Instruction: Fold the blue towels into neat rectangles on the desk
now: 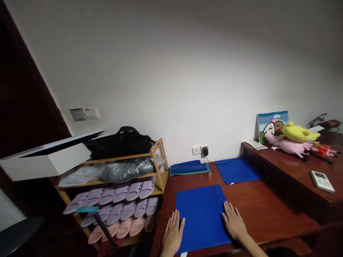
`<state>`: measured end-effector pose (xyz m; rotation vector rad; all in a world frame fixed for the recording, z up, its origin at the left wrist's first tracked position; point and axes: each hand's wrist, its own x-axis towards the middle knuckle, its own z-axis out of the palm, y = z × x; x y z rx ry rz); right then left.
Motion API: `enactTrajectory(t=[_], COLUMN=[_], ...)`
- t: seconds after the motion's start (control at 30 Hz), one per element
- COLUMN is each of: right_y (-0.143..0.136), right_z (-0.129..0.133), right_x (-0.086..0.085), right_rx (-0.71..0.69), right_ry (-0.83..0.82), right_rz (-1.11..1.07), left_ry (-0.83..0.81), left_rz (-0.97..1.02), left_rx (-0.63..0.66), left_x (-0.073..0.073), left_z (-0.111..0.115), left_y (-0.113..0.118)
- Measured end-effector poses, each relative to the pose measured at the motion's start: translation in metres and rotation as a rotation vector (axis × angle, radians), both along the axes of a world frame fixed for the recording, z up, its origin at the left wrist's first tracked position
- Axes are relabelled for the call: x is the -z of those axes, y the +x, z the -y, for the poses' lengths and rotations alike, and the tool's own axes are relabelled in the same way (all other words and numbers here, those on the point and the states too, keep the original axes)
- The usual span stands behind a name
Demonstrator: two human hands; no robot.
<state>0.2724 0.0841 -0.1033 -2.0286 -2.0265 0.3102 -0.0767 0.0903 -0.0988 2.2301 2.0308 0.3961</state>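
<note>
A blue cloth (202,217) lies spread flat on the reddish-brown desk (270,210), with a small white tag at its near edge. On the cloth's left edge rests my left hand (173,233), palm down, thumb apart from the fingers. My right hand (234,221) lies palm down at its right edge, fingers stretched out. Neither hand grips anything. Behind, a second blue cloth (237,170) lies flat near the wall, and a folded blue cloth with green edging (189,167) sits to its left.
Left of the desk stands a wooden rack (160,171) of slippers with a black bag (122,142) on top. A socket with a black plug (205,151) is on the wall. The raised right ledge holds plush toys (300,134) and a white calculator-like device (322,181).
</note>
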Motion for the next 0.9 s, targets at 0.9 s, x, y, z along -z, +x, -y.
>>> enactTrajectory(t=[0.9], right_y=[0.003], right_z=[0.034], right_x=[0.014], right_rx=[-0.007], right_ry=[0.033], right_rz=[-0.011], left_ry=[-0.034], left_rz=[0.012], left_rx=[0.196], left_x=[0.004], left_z=[0.033], left_y=[0.116])
